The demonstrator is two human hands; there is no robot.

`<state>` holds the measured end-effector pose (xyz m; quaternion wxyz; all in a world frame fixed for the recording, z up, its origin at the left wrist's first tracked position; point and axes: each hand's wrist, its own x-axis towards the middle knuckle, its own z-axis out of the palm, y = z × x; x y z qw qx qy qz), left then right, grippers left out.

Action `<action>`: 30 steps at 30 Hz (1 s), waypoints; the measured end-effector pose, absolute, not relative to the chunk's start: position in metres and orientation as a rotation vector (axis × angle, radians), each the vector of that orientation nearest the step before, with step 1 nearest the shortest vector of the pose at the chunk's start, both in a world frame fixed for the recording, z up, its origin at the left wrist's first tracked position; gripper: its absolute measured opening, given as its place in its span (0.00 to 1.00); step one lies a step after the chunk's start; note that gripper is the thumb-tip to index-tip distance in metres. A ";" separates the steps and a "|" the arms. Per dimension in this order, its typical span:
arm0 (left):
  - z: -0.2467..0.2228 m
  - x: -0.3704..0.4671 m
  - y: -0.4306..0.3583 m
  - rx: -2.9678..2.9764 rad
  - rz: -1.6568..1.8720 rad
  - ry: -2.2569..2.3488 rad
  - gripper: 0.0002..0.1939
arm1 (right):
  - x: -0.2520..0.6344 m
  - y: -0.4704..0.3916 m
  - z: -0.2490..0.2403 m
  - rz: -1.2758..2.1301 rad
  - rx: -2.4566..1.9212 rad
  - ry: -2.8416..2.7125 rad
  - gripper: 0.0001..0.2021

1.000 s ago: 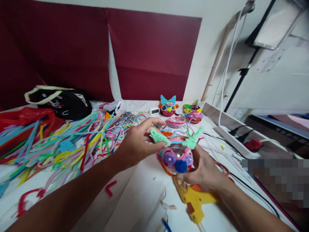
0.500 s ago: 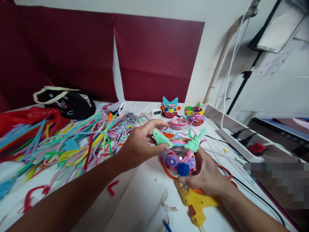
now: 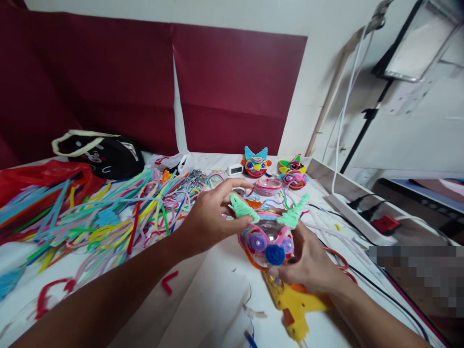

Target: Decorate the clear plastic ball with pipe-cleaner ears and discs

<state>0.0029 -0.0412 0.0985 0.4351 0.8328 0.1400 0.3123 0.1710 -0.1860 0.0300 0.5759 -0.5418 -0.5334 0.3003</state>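
Between my hands is a clear round ornament (image 3: 270, 232) trimmed with pipe cleaners. Its front bears two purple discs with pearl-like centres and a blue coil. My left hand (image 3: 213, 215) pinches a light green pipe-cleaner ear (image 3: 243, 209) at the ornament's upper left. The second green ear (image 3: 294, 211) stands at its upper right. My right hand (image 3: 308, 256) grips the ornament's right side and lower edge, thumb in front; some of its fingers are hidden behind. Below lies a yellow glue gun (image 3: 299, 309), partly covered by my right hand and forearm.
Loose pipe cleaners (image 3: 119, 212) spread over the left of the table beside a black bag (image 3: 108, 157). Finished face ornaments (image 3: 255, 162) and a small digital clock (image 3: 235, 170) stand at the back. At right are a power strip (image 3: 362, 217), cables and red-handled scissors (image 3: 339, 258).
Almost nothing differs. Both hands keep the same hold on the ornament and its ear, while the view has shifted very slightly.
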 end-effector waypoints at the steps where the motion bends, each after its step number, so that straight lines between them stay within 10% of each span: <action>1: 0.098 0.003 -0.041 2.066 0.776 0.346 0.27 | 0.171 -0.186 0.030 0.710 -1.267 -1.242 0.38; 30: 0.104 -0.003 -0.043 2.051 0.781 0.292 0.27 | 0.173 -0.186 0.028 0.640 -1.287 -1.283 0.35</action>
